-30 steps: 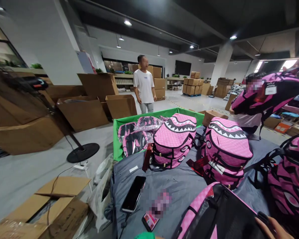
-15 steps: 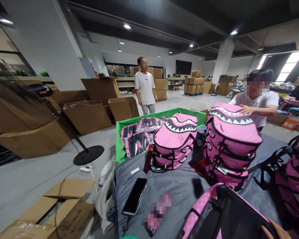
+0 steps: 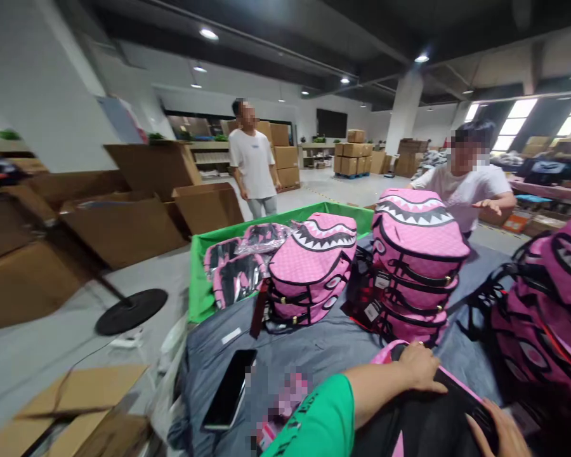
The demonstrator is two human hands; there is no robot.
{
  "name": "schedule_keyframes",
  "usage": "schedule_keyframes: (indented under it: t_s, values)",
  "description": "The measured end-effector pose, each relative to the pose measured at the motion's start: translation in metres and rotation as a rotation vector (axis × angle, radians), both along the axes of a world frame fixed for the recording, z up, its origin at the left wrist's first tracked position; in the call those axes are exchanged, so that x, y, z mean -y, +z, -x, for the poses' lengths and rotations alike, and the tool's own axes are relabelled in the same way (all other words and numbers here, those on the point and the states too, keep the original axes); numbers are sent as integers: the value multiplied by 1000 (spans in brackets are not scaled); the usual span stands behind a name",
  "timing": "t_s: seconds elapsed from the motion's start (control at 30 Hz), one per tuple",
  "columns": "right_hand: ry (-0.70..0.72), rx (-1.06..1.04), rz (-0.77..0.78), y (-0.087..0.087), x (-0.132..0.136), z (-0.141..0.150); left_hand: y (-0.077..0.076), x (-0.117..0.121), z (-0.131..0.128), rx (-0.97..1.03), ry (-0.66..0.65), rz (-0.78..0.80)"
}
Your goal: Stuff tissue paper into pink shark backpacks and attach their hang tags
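Note:
My left arm in a green sleeve reaches across the bottom of the view. My left hand (image 3: 421, 368) is curled over the top edge of a pink backpack with a black back panel (image 3: 461, 397) that lies on the grey-covered table (image 3: 323, 346). My right hand (image 3: 502, 435) grips the same backpack at its lower right edge, partly cut off by the frame. Just beyond my hands stands a stack of pink shark-mouth backpacks (image 3: 416, 254). Another one (image 3: 311, 266) lies to its left.
A co-worker in a white shirt (image 3: 461, 184) stands across the table, one hand held out. More pink backpacks (image 3: 547, 317) pile up at right. A black phone (image 3: 229, 398) lies near the table's left edge. A green bin (image 3: 197, 279) holds bagged backpacks. A second person (image 3: 252, 158), cardboard boxes (image 3: 124, 222) and a fan base (image 3: 131, 311) occupy the floor.
My left arm has come into view and its hand has settled on the near backpack. The co-worker set a backpack on the stack and lifted the hand away. The view swung right.

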State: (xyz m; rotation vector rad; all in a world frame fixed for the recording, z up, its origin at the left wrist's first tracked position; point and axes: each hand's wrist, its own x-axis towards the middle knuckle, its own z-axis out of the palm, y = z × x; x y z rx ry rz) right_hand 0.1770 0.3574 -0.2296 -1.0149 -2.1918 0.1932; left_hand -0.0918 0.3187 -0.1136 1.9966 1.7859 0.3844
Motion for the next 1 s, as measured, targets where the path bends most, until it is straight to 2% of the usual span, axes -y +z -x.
schedule_keyframes:
  t_s: [0.1,0.17,0.27,0.33,0.43,0.63,0.8,0.9,1.0]
  values:
    - [-73,2,-93,9,20,11,-3,5,2,114,81,-78]
    - [-100,21,-130,16,28,18,-3,7,12,113,216,-102]
    - [-129,41,-174,23,34,22,-3,4,28,81,397,8]
    - [-136,51,-177,24,36,21,-1,1,31,77,429,95]
    - [-130,59,-144,21,38,18,6,-2,28,65,434,137]
    - [-114,27,-133,13,34,19,17,-4,22,-54,441,90]
    - [-98,28,-109,32,43,22,12,1,13,-92,347,62]
    - [-108,37,-106,40,48,24,7,15,8,-71,253,-3]
    - [-147,72,-147,33,51,23,7,41,4,-62,158,-136]
